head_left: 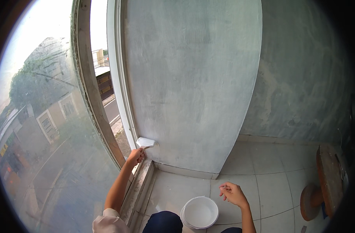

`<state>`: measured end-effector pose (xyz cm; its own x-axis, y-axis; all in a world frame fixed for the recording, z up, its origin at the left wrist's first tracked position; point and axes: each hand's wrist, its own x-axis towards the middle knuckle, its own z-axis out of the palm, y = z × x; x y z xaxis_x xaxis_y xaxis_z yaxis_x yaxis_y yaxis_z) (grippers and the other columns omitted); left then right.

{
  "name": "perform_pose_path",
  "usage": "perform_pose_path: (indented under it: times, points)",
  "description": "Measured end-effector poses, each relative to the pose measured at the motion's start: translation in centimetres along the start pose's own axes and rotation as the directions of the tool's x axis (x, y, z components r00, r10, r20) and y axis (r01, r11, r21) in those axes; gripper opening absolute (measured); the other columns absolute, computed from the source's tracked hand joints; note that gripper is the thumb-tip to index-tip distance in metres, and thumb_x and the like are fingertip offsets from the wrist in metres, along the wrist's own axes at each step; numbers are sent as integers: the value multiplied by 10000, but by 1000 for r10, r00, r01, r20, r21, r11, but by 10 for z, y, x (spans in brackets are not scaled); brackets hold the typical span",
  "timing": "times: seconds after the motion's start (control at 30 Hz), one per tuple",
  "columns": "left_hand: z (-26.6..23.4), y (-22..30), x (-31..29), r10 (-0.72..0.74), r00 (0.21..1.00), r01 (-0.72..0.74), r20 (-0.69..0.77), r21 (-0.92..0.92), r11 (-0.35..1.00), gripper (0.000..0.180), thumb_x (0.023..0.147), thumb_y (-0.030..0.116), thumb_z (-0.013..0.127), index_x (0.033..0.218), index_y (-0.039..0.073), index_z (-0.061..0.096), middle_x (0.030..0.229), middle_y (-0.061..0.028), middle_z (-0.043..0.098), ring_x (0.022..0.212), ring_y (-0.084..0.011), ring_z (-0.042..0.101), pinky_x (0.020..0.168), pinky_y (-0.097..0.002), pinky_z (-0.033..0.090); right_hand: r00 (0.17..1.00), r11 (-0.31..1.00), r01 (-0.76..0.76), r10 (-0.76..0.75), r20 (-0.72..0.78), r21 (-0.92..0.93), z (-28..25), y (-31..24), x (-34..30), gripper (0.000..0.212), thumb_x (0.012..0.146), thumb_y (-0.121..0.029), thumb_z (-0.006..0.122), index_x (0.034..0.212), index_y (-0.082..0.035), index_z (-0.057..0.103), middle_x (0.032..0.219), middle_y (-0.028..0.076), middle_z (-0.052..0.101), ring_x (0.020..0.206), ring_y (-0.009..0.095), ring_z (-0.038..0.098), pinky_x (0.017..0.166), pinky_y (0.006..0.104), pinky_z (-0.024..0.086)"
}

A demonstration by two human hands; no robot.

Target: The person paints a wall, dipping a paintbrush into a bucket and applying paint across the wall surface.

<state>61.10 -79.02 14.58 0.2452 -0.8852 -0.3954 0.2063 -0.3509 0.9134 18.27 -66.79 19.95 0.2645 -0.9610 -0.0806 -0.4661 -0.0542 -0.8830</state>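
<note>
The left hand (136, 156) is closed around the handle of a white-headed tool (147, 142), whose exact kind is too small to tell; the tool lies at the low left corner of the grey wall panel (193, 85), right beside the white window frame (120, 77). The right hand (232, 195) hangs released above the tiled floor (239, 174), half open, its fingers loosely curled, just to the right of a round white bucket (201, 202). The bucket stands upright on the tiles, its open mouth facing up, near the person's dark-clad knee (162, 223); its inside looks plain white, and whether that is paint or the bare bottom I cannot tell.
</note>
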Motion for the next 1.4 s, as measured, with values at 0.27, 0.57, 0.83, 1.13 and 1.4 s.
perform_pose_path:
  times: [0.27, 0.57, 0.83, 1.13, 1.4]
  points:
    - [-12, 54, -70, 247, 963, -234, 105, -120, 965, 254, 810, 290, 388, 687, 69, 418, 452, 37, 309, 298, -43, 223, 269, -194, 160, 1000, 1000, 9, -9, 24, -14, 3, -2, -2, 165, 758, -137, 487, 814, 15, 514, 626, 74, 557, 479, 105, 510, 458, 224, 423]
    - [-9, -93, -19, -142, 986, 146, 88, -40, 988, 261, 807, 278, 381, 644, 81, 434, 451, 33, 337, 312, -55, 265, 286, -196, 193, 1000, 999, 13, -12, 25, -33, 2, -4, -5, 173, 764, -162, 485, 824, -2, 516, 631, 55, 554, 490, 94, 505, 424, 208, 395]
    - [13, -107, 14, -200, 980, 200, -3, -2, 980, 206, 788, 201, 375, 638, 74, 437, 473, 31, 352, 340, -61, 275, 312, -200, 209, 999, 999, -24, 26, 44, -48, 3, 2, 0, 191, 768, -181, 485, 837, -6, 517, 627, 44, 548, 491, 80, 491, 389, 195, 363]
    - [3, -77, 38, -147, 989, 147, 18, -26, 989, 212, 761, 160, 381, 571, 77, 420, 443, 21, 344, 328, -71, 301, 293, -204, 212, 995, 999, -29, 32, 97, -39, 10, 5, 8, 189, 765, -179, 490, 845, -10, 518, 633, 43, 550, 493, 77, 487, 394, 193, 357]
    - [-16, -81, -4, -37, 998, 43, 41, -150, 988, 242, 792, 251, 403, 644, 62, 435, 459, 24, 342, 305, -57, 265, 270, -201, 186, 995, 999, -25, 29, 91, -40, 8, 15, 10, 194, 764, -182, 490, 846, -9, 517, 633, 46, 554, 488, 80, 489, 393, 196, 352]
